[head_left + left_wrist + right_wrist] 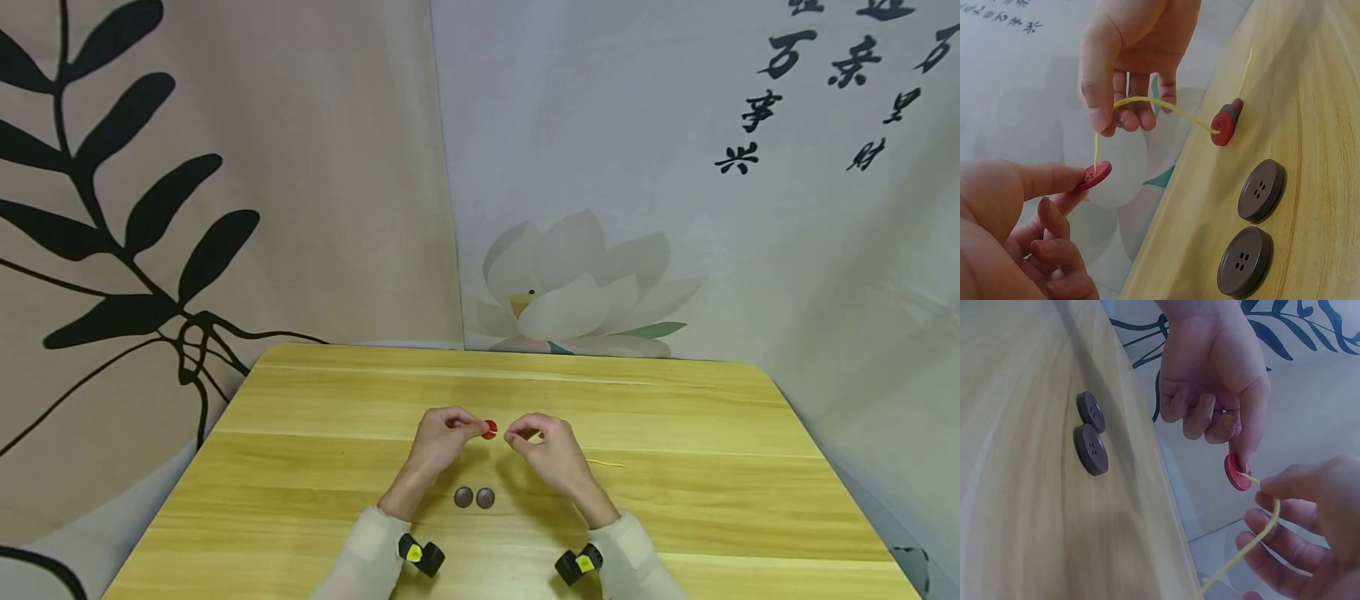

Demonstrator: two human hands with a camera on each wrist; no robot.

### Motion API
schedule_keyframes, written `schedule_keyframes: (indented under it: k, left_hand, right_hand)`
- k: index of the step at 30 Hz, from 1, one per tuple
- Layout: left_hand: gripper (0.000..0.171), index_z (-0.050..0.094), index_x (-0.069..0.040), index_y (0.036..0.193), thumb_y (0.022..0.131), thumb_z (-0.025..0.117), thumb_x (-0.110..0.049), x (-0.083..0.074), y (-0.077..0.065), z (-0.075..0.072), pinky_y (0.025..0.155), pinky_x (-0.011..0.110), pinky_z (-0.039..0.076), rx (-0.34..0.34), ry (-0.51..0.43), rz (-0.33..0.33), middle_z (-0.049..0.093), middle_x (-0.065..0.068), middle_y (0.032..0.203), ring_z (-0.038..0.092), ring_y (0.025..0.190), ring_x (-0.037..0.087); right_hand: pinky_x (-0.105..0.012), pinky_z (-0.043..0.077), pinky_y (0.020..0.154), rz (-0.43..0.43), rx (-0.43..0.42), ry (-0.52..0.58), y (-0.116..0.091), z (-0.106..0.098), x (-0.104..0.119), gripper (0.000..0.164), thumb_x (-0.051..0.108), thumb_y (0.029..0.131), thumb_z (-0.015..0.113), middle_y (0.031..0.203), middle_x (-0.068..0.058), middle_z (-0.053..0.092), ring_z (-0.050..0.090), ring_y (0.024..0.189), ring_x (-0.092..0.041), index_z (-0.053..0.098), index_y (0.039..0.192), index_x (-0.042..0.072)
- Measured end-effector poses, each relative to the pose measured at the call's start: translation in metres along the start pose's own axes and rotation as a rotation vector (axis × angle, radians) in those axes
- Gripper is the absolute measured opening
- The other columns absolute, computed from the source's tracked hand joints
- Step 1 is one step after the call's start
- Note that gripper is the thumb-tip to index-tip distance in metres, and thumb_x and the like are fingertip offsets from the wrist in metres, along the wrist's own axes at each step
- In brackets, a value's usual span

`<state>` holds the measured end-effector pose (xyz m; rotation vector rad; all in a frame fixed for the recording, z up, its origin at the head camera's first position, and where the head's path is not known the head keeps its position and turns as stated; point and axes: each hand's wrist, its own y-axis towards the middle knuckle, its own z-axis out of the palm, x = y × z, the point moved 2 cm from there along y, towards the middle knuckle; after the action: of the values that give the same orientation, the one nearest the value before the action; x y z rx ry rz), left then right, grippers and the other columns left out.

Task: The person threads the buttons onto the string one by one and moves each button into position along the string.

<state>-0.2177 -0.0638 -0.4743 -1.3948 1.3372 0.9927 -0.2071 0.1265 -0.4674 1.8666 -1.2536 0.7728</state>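
Observation:
My left hand (444, 439) pinches a red four-hole button (1101, 174) by its edge between thumb and forefinger, held up over the table. The thumb and forefinger of my right hand (553, 454) pinch a yellow cord (1141, 99) just beside it. A short length of the cord runs from those fingertips to a hole in the red button. From the right hand the cord arcs down to a second red button (1222, 125) at the table, with a brownish-grey piece (1229, 109) and another red piece (1239, 104) behind it on the cord.
Two large dark brown buttons (463, 497) (485, 498) lie side by side on the wooden table (337, 500), between my forearms. The cord's loose tail (606, 463) lies right of my right hand. Printed curtains (360, 167) hang behind the table's far edge.

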Motion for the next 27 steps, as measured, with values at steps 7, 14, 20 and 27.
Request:
schedule_keyframes:
  k: [7, 14, 20, 27]
  left_hand:
    - [0.009, 0.076, -0.01, 0.085, 0.088, 0.074, -0.018, 0.0016, 0.0002, 0.0003, 0.051, 0.023, 0.03, 0.006, 0.003, 0.0, 0.066, 0.006, 0.08, 0.041, 0.057, 0.013]
    - [0.01, 0.076, -0.009, 0.085, 0.086, 0.076, -0.019, 0.0022, -0.0002, 0.0009, 0.047, 0.023, 0.03, 0.012, -0.02, -0.01, 0.063, 0.014, 0.079, 0.039, 0.052, 0.012]
    - [0.01, 0.076, -0.009, 0.085, 0.086, 0.076, -0.019, 0.0022, -0.0009, 0.0005, 0.047, 0.023, 0.03, 0.011, -0.022, -0.014, 0.065, 0.019, 0.083, 0.04, 0.051, 0.012]
    - [0.01, 0.075, -0.009, 0.084, 0.086, 0.076, -0.018, 0.0017, -0.0011, 0.0017, 0.05, 0.023, 0.032, 0.007, 0.0, -0.003, 0.064, 0.007, 0.078, 0.043, 0.056, 0.013]
  right_hand:
    - [-0.051, 0.049, 0.082, 0.0, 0.006, 0.007, 0.0005, 0.0006, 0.0016, 0.003, 0.011, 0.089, 0.072, 0.082, 0.01, 0.07, 0.062, 0.082, -0.013, 0.074, 0.087, 0.011]
    - [-0.049, 0.05, 0.081, 0.005, 0.007, 0.003, 0.0002, 0.001, 0.0011, 0.004, 0.009, 0.089, 0.073, 0.08, 0.01, 0.069, 0.062, 0.082, -0.013, 0.074, 0.085, 0.011]
    - [-0.035, 0.05, 0.078, -0.003, -0.005, -0.02, 0.0001, 0.0008, 0.001, 0.005, 0.007, 0.088, 0.073, 0.08, 0.01, 0.069, 0.062, 0.081, -0.013, 0.074, 0.085, 0.012]
    - [-0.032, 0.049, 0.076, 0.004, -0.005, -0.028, -0.0001, 0.0019, 0.0003, 0.004, 0.008, 0.088, 0.073, 0.079, 0.008, 0.068, 0.063, 0.08, -0.014, 0.074, 0.085, 0.01]
